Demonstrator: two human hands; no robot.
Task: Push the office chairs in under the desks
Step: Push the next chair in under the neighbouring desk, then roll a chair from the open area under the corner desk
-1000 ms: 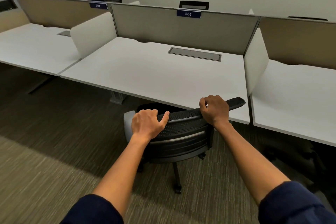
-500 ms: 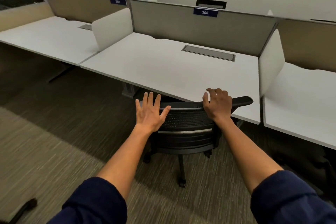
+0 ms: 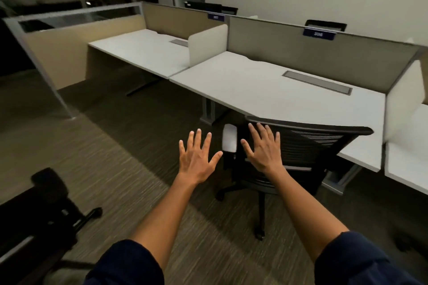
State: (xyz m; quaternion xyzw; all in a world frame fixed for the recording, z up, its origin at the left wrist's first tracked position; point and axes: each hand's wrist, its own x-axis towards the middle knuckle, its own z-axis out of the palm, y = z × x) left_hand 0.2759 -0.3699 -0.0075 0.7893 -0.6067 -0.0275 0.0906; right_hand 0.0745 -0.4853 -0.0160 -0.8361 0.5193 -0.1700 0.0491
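Both hands are spread wide with all fingers apart, and neither one holds anything. The left hand [image 3: 198,159] hangs in the air over the carpet floor [image 3: 120,146], just left of the chair. The right hand [image 3: 262,149] is in front of the left part of the mesh backrest; I cannot tell if it touches the mesh.

The black office chair [image 3: 310,146] stands at the front edge of the middle table [image 3: 266,90], with its backrest top against the table edge and the seat under the table. Its white armrest [image 3: 229,140] shows between the two hands.

A second black chair [image 3: 46,210] stands at the lower left, well apart from the tables, partly cut by the frame and blurred.

Three table tops are visible in one row: the left table [image 3: 139,51], the middle one, and a part of the right table [image 3: 407,159]. Each of the first two has one grey cable tray [image 3: 317,82] set in the surface, closed. Two blue number labels [image 3: 319,34] sit on the rear partition.
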